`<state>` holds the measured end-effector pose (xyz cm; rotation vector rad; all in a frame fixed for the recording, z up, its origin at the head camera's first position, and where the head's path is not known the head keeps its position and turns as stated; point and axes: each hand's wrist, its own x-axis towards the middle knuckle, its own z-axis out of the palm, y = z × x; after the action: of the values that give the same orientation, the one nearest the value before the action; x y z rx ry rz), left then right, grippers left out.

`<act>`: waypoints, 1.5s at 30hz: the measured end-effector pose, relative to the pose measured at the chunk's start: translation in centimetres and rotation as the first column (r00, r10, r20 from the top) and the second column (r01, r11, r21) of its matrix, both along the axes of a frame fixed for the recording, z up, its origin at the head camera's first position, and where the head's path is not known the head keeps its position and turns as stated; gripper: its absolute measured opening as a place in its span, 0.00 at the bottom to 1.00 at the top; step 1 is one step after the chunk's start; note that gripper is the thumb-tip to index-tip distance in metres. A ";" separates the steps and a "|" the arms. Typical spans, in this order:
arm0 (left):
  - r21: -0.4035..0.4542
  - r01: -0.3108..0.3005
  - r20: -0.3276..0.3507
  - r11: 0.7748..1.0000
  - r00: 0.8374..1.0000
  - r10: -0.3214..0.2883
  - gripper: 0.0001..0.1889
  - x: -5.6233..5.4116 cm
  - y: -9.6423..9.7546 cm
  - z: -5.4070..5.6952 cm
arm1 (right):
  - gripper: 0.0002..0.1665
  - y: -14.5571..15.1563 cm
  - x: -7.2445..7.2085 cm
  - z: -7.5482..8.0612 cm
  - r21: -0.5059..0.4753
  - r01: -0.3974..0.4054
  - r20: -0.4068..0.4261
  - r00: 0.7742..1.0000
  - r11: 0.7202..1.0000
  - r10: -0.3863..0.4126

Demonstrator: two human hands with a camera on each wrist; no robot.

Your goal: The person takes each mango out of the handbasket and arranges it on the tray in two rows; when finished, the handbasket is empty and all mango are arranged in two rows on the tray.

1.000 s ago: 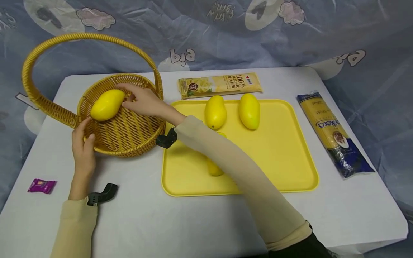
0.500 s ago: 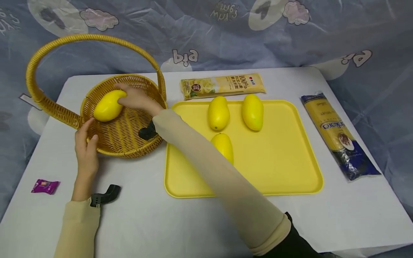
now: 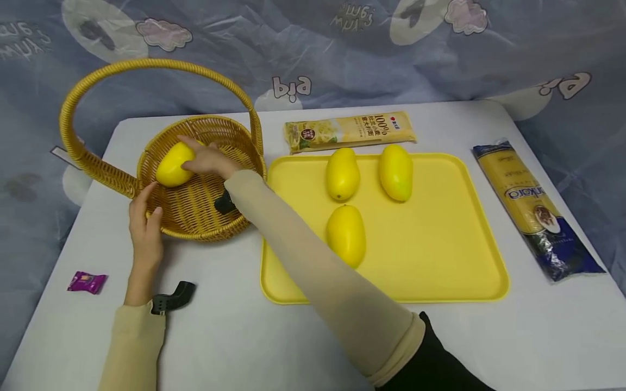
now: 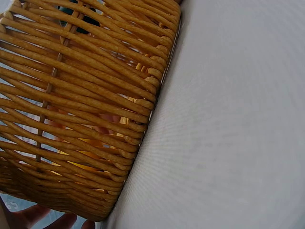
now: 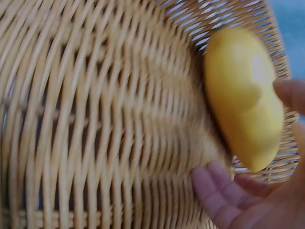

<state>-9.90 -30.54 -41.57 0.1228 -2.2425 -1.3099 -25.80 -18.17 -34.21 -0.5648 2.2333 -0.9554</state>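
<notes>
A yellow wicker basket (image 3: pixel 205 231) with a tall hoop handle stands at the left of the table. Inside it, by the left wall, lies a yellow mango (image 3: pixel 170 169). My right hand (image 3: pixel 207 158) reaches in over the rim and grips the mango's near end, a finger across its top and the thumb at its front. In the right wrist view, other fingers (image 5: pixel 214 191) lie low beside the mango (image 5: pixel 243 95). My left hand (image 3: pixel 146 231) rests against the basket's outer front-left side, fingers fairly straight; its fingertips (image 4: pixel 64 221) touch the wicker wall (image 4: pixel 86 95).
Three more mangoes (image 3: pixel 342 174) lie on a yellow tray (image 3: pixel 440 244) right of the basket. A pasta packet (image 3: pixel 349 132) lies behind the tray, a blue-and-gold packet (image 3: pixel 533 206) at its right. A purple-wrapped candy (image 3: pixel 87 282) lies left of my left arm.
My right hand has gone from beside the mango to over its end, taking hold of it. The right forearm has swung left, uncovering the front mango on the tray. My left hand stays at the basket.
</notes>
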 end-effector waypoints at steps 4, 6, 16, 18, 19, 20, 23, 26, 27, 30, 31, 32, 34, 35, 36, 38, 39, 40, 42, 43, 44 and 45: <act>0.012 0.007 0.013 1.000 1.000 -0.008 0.25 -0.4 0.5 -0.2 | 0.42 0.5 -0.2 0.2 0.075 -0.070 -0.060 0.995 0.995 0.075; 0.015 0.002 0.019 1.000 1.000 -0.002 0.25 -0.5 0.7 -0.2 | 0.42 0.6 -0.2 0.1 0.094 -0.116 -0.089 0.988 0.989 0.124; 0.007 -0.016 0.004 1.000 1.000 0.016 0.25 -0.4 0.9 -0.1 | 0.37 0.1 0.7 -0.6 0.025 -0.437 -0.138 0.889 0.899 0.437; 0.007 -0.018 0.007 1.000 1.000 0.018 0.25 -0.4 0.9 -0.1 | 0.38 0.1 1.0 -0.6 0.009 -0.480 -0.127 0.870 0.877 0.477; 0.008 -0.017 0.005 1.000 1.000 0.017 0.26 -0.4 0.8 -0.1 | 0.38 0.1 1.1 -0.5 0.000 -0.493 -0.120 0.864 0.870 0.490; 0.011 -0.016 0.006 1.000 1.000 0.016 0.26 -0.3 0.7 -0.1 | 0.39 0.0 1.2 -0.5 -0.004 -0.508 -0.125 0.855 0.862 0.503; 0.013 -0.016 0.003 1.000 1.000 0.016 0.25 -0.2 0.4 -0.2 | 0.38 -0.2 1.7 -0.4 0.003 -0.520 -0.169 0.842 0.854 0.513; 0.014 -0.016 -0.005 1.000 1.000 0.016 0.25 -0.1 0.1 -0.3 | 0.38 -0.5 2.2 -0.1 0.022 -0.516 -0.188 0.839 0.856 0.510; 0.012 -0.015 -0.008 1.000 1.000 0.016 0.25 0.0 0.0 -0.3 | 0.38 -0.6 2.3 0.1 0.032 -0.513 -0.196 0.838 0.858 0.509; 0.008 -0.014 -0.007 1.000 1.000 0.014 0.25 0.0 0.0 -0.3 | 0.36 -0.3 2.6 0.7 0.053 -0.486 -0.206 0.850 0.873 0.485; 0.008 -0.014 -0.011 1.000 1.000 0.014 0.25 0.0 0.1 -0.4 | 0.35 -0.2 2.6 0.9 0.065 -0.479 -0.218 0.849 0.875 0.481; 0.009 -0.016 -0.014 1.000 1.000 0.016 0.25 -0.1 0.1 -0.4 | 0.34 0.0 2.6 1.2 0.076 -0.471 -0.232 0.849 0.879 0.475; 0.012 -0.017 -0.020 1.000 1.000 0.018 0.25 -0.1 0.2 -0.4 | 0.33 0.4 2.6 1.7 0.092 -0.459 -0.263 0.844 0.883 0.467; 0.014 -0.016 -0.024 1.000 1.000 0.016 0.25 -0.1 0.2 -0.5 | 0.33 0.7 2.5 2.0 0.103 -0.459 -0.281 0.838 0.883 0.468; 0.017 -0.013 -0.032 1.000 0.999 0.014 0.25 -0.2 0.2 -0.5 | 0.33 0.9 2.5 2.3 0.116 -0.457 -0.298 0.831 0.882 0.469; 0.019 -0.009 -0.033 1.000 0.999 0.010 0.25 -0.1 0.3 -0.5 | 0.33 1.4 2.6 2.9 0.124 -0.454 -0.328 0.821 0.882 0.468; 0.018 -0.008 -0.031 1.000 0.999 0.008 0.25 -0.1 0.3 -0.5 | 0.33 1.7 2.6 3.2 0.128 -0.455 -0.344 0.813 0.881 0.470; 0.018 -0.007 -0.027 1.000 1.000 0.008 0.25 -0.1 0.3 -0.5 | 0.33 2.0 2.7 3.5 0.131 -0.456 -0.359 0.806 0.880 0.471; 0.017 -0.007 -0.025 1.000 1.000 0.007 0.25 0.0 0.2 -0.5 | 0.33 2.6 3.0 4.2 0.138 -0.445 -0.374 0.804 0.885 0.463; 0.015 -0.009 -0.019 1.000 1.000 0.010 0.25 0.0 0.2 -0.4 | 0.33 2.8 3.1 4.5 0.136 -0.439 -0.378 0.805 0.888 0.457; 0.015 -0.010 -0.014 1.000 1.000 0.010 0.25 0.0 0.1 -0.4 | 0.34 3.1 3.2 4.9 0.139 -0.431 -0.380 0.808 0.892 0.449; 0.014 -0.010 -0.011 1.000 1.000 0.010 0.25 0.1 0.1 -0.4 | 0.34 3.4 3.4 5.2 0.144 -0.425 -0.385 0.808 0.894 0.446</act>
<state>-9.83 -30.40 -41.95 0.1311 -2.2211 -1.3182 -22.42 -14.82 -29.01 -1.2939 2.3126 -0.5713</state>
